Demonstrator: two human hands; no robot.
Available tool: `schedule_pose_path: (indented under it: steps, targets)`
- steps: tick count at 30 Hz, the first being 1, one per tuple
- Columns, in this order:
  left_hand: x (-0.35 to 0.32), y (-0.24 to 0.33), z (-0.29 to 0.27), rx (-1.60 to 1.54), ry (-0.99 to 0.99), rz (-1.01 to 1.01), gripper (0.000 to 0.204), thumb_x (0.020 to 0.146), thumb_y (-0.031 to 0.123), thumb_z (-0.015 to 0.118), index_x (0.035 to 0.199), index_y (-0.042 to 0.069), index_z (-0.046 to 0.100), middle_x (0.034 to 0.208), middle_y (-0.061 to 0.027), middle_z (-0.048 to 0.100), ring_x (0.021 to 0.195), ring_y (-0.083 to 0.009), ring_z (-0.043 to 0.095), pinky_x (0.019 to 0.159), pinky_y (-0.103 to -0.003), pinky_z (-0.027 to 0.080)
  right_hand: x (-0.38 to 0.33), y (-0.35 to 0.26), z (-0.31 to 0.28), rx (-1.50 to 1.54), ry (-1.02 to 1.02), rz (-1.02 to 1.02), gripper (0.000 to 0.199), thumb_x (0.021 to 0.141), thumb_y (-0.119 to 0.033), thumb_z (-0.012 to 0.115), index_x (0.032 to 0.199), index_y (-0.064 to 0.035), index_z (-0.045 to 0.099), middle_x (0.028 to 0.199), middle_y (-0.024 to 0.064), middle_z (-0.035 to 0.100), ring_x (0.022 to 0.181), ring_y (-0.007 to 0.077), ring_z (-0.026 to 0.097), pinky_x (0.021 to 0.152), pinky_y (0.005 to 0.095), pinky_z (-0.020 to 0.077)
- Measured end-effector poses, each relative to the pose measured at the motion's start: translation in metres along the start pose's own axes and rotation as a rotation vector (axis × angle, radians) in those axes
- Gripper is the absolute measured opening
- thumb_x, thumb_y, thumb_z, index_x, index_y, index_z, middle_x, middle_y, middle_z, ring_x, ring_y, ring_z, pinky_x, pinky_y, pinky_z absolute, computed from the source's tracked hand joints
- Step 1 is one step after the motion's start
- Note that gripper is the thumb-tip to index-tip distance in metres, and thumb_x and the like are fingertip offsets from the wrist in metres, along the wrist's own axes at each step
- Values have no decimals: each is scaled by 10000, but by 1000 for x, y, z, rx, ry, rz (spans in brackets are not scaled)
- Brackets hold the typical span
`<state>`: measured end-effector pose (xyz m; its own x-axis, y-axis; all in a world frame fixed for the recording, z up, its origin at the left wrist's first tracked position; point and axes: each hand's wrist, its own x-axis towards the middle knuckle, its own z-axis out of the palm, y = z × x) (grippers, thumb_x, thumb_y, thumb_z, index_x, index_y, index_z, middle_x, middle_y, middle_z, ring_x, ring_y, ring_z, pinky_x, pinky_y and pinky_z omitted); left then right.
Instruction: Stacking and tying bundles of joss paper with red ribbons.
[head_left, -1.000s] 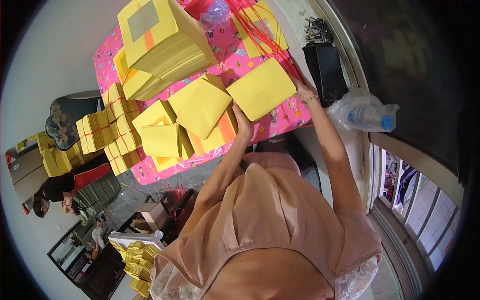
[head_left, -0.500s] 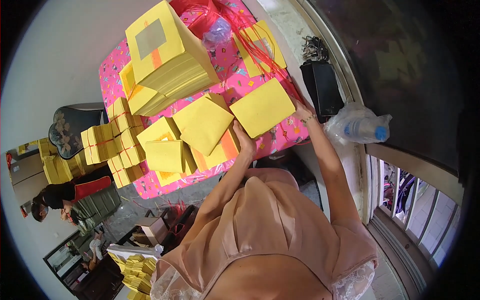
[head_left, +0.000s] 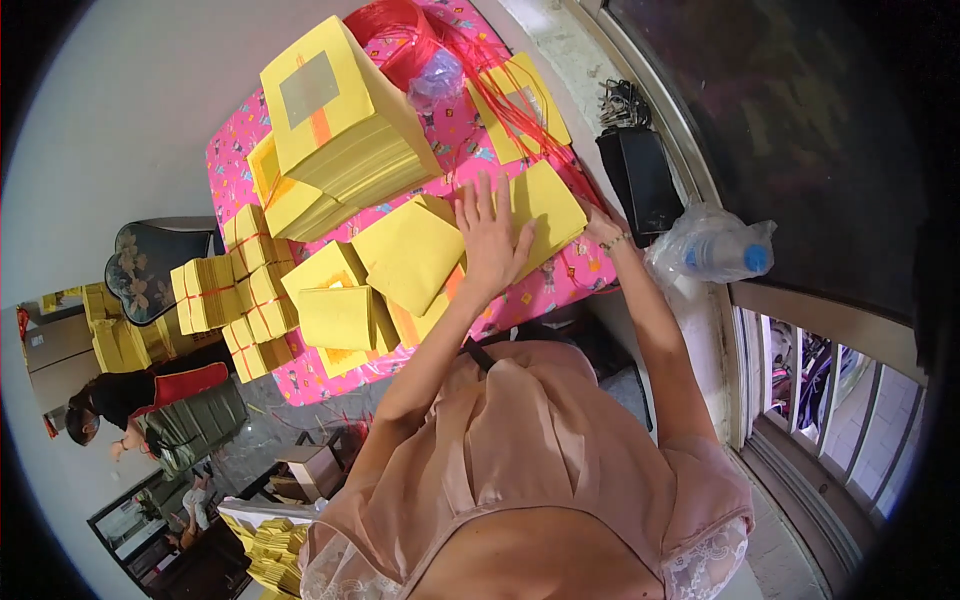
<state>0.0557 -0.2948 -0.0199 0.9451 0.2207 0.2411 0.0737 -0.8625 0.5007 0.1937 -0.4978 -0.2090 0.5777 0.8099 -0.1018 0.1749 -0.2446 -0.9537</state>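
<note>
A small stack of yellow paper sheets [head_left: 548, 208] lies near the right front corner of the table. My left hand [head_left: 490, 245] rests over the stack's left side, palm down with its fingers spread. At the stack's right edge is my right hand [head_left: 604, 230], a bracelet on its wrist; it grips the edge, its fingertips partly hidden. Just left of my left hand sits another yellow paper pile [head_left: 410, 255], turned askew. Further left lies a smaller yellow pile [head_left: 335, 318] on sheets with orange print.
A tall yellow paper stack [head_left: 400, 150] stands at the back of the pink patterned table cover [head_left: 228, 150]. Red-tied bundles [head_left: 207, 293] sit at its left edge. Red strings [head_left: 510, 95] trail along the back right. A wrapped bottle [head_left: 715, 250] stands by the window; a person [head_left: 150, 395] is at far left.
My left hand has moved from the stack's left side up onto its top, fingers now spread. My right hand stays at the right edge. The whole view has shifted slightly.
</note>
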Motion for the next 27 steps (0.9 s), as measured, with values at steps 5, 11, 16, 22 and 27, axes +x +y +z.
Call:
schedule_pose_path:
  steps: [5,11,16,22,27]
  targets:
    - [-14,-24,36,212,-266,35,764,890,462,540,1522,138,259,1515,-283,245,1387,-480,240,1120,-611,173,20,-64,0,912,107,540,462,991,-245,480,1411,-54,457,1391,80,530,1241,177,519,1037,321,410]
    - [-19,-27,59,241,-229,45,809,882,544,495,1537,152,230,1556,-263,174,1427,-460,171,1137,-604,134,10,-89,-10,655,481,357,419,1011,-289,464,1321,-24,560,1294,67,606,1180,140,552,997,274,420]
    - [-24,-26,55,207,-188,45,801,881,529,507,1535,152,239,1558,-265,162,1434,-458,151,1136,-602,140,51,-140,-35,25,564,335,362,963,-264,525,1109,44,648,1133,149,675,1061,270,641,904,333,488]
    - [-25,-25,50,150,-139,49,817,850,498,595,1518,148,282,1551,-255,184,1431,-447,169,1136,-587,158,133,-122,-43,-844,435,635,306,885,-265,613,929,23,707,974,234,690,897,377,694,762,438,575]
    - [-21,-18,47,123,-128,58,798,848,465,612,1501,119,310,1522,-213,265,1404,-442,220,1137,-584,157,149,-60,-44,-885,481,634,287,876,-253,634,938,20,701,972,238,692,939,388,682,793,463,565]
